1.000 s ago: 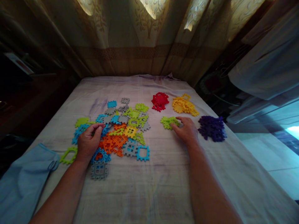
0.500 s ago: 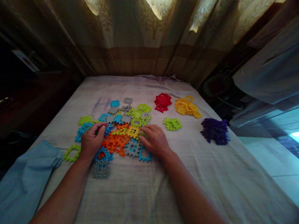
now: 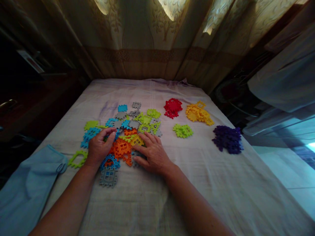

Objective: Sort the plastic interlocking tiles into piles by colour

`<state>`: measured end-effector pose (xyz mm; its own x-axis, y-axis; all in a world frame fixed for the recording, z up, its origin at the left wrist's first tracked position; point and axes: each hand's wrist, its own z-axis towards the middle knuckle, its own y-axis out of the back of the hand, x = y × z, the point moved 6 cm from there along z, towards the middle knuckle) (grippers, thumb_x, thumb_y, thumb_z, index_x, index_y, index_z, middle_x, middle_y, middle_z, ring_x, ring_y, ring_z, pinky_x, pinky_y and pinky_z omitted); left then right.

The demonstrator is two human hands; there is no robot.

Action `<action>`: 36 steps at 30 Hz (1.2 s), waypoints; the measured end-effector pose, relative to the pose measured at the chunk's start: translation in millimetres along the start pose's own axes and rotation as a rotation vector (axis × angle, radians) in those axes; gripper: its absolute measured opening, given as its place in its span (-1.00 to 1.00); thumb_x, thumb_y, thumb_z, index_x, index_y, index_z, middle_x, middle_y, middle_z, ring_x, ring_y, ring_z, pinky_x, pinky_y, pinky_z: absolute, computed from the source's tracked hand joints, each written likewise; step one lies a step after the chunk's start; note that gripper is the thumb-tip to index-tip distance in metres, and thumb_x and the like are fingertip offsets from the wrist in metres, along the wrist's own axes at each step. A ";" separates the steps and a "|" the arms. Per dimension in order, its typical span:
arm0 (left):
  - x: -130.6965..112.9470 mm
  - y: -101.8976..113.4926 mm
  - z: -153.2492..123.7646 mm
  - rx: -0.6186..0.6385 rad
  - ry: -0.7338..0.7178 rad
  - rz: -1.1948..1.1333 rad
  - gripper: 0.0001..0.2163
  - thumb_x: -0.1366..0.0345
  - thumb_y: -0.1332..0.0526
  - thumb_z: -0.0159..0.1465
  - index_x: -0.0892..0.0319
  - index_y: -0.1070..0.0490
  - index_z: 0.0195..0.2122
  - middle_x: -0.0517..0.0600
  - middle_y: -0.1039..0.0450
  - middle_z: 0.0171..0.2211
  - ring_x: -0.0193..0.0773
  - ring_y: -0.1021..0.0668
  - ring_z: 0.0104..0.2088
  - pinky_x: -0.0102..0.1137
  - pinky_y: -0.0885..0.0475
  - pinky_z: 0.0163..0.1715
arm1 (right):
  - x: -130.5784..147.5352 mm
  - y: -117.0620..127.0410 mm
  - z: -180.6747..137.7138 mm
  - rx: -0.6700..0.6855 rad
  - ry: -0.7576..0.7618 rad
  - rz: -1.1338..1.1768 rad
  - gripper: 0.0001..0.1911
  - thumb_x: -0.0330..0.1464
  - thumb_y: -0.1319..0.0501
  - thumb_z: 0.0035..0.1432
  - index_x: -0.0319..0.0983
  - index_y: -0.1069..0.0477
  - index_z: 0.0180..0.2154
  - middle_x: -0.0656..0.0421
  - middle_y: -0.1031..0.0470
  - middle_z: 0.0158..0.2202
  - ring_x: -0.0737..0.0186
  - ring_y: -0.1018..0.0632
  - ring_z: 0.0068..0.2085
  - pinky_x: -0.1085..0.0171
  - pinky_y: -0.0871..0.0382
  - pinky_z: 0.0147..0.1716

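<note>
- the right hand point(image 3: 152, 154) is lying spread and flat on the near side of the mixed heap of tiles point(image 3: 137, 123), its fingertips touching a yellow tile point(image 3: 137, 141) and its palm covering grey and blue ones.
- the left hand point(image 3: 98, 147) is curling over the heap's left side, thumb reaching toward an orange tile point(image 3: 122, 147); i cannot tell whether it is pinching a piece.
- the heap is sitting left of the middle of the bed point(image 3: 147, 203).
- the red heap point(image 3: 173, 107), yellow heap point(image 3: 198, 113), green heap point(image 3: 182, 130) and purple heap point(image 3: 227, 139) are lying apart toward the right edge.
- a blue cloth point(image 3: 27, 186) is lying at the near left corner.
- the tiles are overlapping and their toothed edges are probably catching, so pulling one out is likely dragging neighbours along.
- the purple heap is sitting near the right edge, so tugging the sheet could be sending pieces off the bed.
</note>
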<state>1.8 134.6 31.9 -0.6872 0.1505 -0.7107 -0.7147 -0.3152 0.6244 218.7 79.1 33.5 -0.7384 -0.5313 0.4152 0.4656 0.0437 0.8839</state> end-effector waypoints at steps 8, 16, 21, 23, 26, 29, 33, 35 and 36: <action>-0.2 0.6 0.3 0.015 -0.012 0.047 -0.68 0.02 -0.13 0.23 0.04 -0.56 -0.16 -0.07 -0.65 -0.19 -0.16 -0.64 -0.14 -0.30 -0.51 -0.04 | -17.9 7.2 2.1 -0.099 -0.075 0.074 -0.55 -0.32 -0.12 0.30 -0.11 -0.38 0.21 0.09 -0.35 0.29 0.04 -0.28 0.31 0.00 -0.15 0.23; 0.1 -0.3 0.5 0.020 -0.018 0.061 -0.68 0.04 -0.12 0.24 0.05 -0.56 -0.16 -0.07 -0.65 -0.20 -0.17 -0.64 -0.17 -0.30 -0.51 -0.05 | -57.6 30.3 -6.0 -0.119 -0.285 0.001 -0.74 -0.35 -0.24 0.15 -0.18 -0.57 -0.11 0.05 -0.59 -0.15 0.05 -0.52 -0.08 0.08 -0.33 -0.02; 0.1 -0.3 0.1 0.017 -0.021 0.072 -0.68 0.04 -0.12 0.23 0.05 -0.57 -0.17 -0.08 -0.65 -0.22 -0.18 -0.64 -0.19 -0.33 -0.52 -0.07 | -53.0 29.4 -7.9 -0.019 -0.223 -0.056 -0.62 -0.19 -0.33 0.10 -0.20 -0.56 -0.06 0.01 -0.55 -0.09 0.01 -0.49 -0.04 0.08 -0.32 -0.01; -0.1 0.0 0.0 0.013 -0.022 0.070 -0.68 0.03 -0.12 0.23 0.05 -0.57 -0.17 -0.08 -0.65 -0.21 -0.18 -0.64 -0.19 -0.32 -0.52 -0.07 | -51.8 29.2 -7.9 -0.012 -0.215 -0.075 -0.54 -0.17 -0.35 0.09 -0.19 -0.53 0.02 0.01 -0.54 -0.07 0.02 -0.49 -0.03 0.09 -0.32 -0.01; -0.4 -0.1 0.1 0.018 -0.021 0.075 -0.68 0.03 -0.12 0.23 0.04 -0.58 -0.17 -0.08 -0.65 -0.20 -0.17 -0.64 -0.18 -0.31 -0.51 -0.07 | -51.2 29.3 -7.4 0.012 -0.225 -0.101 -0.51 -0.20 -0.34 0.10 -0.17 -0.50 0.07 0.02 -0.54 -0.06 0.02 -0.50 -0.04 0.10 -0.32 -0.01; -0.5 -0.1 0.3 0.022 -0.015 0.083 -0.67 0.03 -0.13 0.23 0.04 -0.58 -0.17 -0.08 -0.65 -0.20 -0.16 -0.64 -0.17 -0.30 -0.51 -0.05 | -49.1 30.7 -6.9 0.043 -0.233 -0.129 -0.57 -0.21 -0.32 0.12 -0.16 -0.52 0.03 0.02 -0.54 -0.07 0.01 -0.50 -0.04 0.09 -0.31 -0.02; -0.7 -0.3 0.5 0.022 -0.019 0.080 -0.67 0.03 -0.12 0.23 0.05 -0.58 -0.17 -0.07 -0.65 -0.20 -0.16 -0.64 -0.18 -0.30 -0.51 -0.04 | -45.5 31.5 -6.3 0.078 -0.244 -0.141 -0.60 -0.20 -0.33 0.08 -0.19 -0.52 -0.04 0.01 -0.55 -0.09 0.01 -0.50 -0.05 0.10 -0.31 -0.04; -0.9 -0.3 0.3 0.023 -0.022 0.079 -0.68 0.04 -0.12 0.23 0.05 -0.58 -0.18 -0.07 -0.65 -0.21 -0.16 -0.64 -0.19 -0.30 -0.51 -0.05 | -46.6 31.9 -6.6 0.084 -0.261 -0.142 -0.63 -0.23 -0.33 0.06 -0.22 -0.51 -0.08 0.01 -0.55 -0.11 0.01 -0.51 -0.07 0.11 -0.31 -0.06; -1.0 -0.2 0.2 0.025 -0.022 0.079 -0.68 0.04 -0.12 0.23 0.05 -0.58 -0.18 -0.07 -0.65 -0.22 -0.16 -0.64 -0.19 -0.30 -0.51 -0.05 | -48.1 33.0 -6.9 0.077 -0.267 -0.140 -0.64 -0.24 -0.33 0.05 -0.22 -0.51 -0.09 0.01 -0.56 -0.13 0.01 -0.51 -0.08 0.12 -0.31 -0.06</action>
<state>2.6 134.7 32.5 -0.7441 0.1467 -0.6518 -0.6610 -0.3034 0.6863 273.0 100.2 41.1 -0.8997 -0.2957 0.3212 0.3195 0.0553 0.9460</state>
